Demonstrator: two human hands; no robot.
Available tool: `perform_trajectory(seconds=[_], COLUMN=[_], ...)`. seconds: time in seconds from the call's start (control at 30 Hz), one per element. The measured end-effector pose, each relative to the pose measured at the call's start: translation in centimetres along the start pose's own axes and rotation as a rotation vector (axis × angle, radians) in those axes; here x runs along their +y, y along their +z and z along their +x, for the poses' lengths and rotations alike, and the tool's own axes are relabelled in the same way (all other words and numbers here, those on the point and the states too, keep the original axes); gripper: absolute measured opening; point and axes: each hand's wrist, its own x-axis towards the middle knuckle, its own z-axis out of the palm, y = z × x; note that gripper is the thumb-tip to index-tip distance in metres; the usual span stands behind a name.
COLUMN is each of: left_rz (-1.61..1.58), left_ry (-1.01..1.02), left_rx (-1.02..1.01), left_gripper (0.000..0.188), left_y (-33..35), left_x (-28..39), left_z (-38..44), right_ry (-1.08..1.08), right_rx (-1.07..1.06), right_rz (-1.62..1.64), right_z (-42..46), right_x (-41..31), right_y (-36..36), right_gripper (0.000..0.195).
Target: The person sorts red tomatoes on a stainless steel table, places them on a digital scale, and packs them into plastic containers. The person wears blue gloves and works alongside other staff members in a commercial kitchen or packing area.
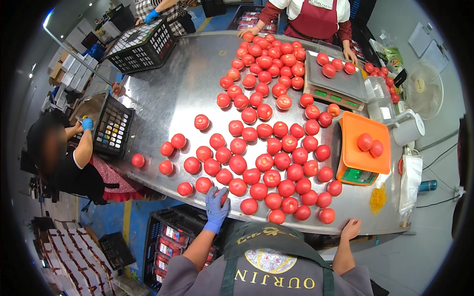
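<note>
My left hand (pixel 216 210), in a blue glove, is closed around a red tomato (pixel 223 199) at the near edge of the steel table (pixel 170 92). Fingers cover much of that tomato. Another tomato (pixel 203 184) lies just beyond my fingertips. My bare right hand (pixel 351 228) rests at the table's front edge with its fingers curled; no object shows in it. Many loose tomatoes (pixel 237 164) spread across the table between and beyond my hands. To the right, an orange-topped scale (pixel 364 129) carries two tomatoes (pixel 370 145).
A second scale (pixel 333 83) bears several tomatoes, with a co-worker's hand (pixel 350 55) beside it. Another co-worker (pixel 74 155) handles a black crate (pixel 113 127) at the left. Packed punnets (pixel 168 240) fill a crate below my left arm. Yellow rubber bands (pixel 377 199) lie at the right.
</note>
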Motion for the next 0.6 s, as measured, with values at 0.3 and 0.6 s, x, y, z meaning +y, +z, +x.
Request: perform_trajectory(seconds=[0.3, 0.6], left_rz=[-0.007, -0.043], left_ry=[0.005, 0.008], left_rx=[0.023, 0.108], left_gripper=[0.044, 0.047], left_y=[0.3, 0.7], left_x=[-0.1, 0.0], left_z=[0.0, -0.2], right_ry=[0.031, 0.011], right_rx=[-0.015, -0.029], right_rz=[-0.026, -0.027], right_z=[0.1, 0.5], right_x=[1.2, 0.4], right_y=[0.7, 0.2], right_gripper=[0.024, 0.021])
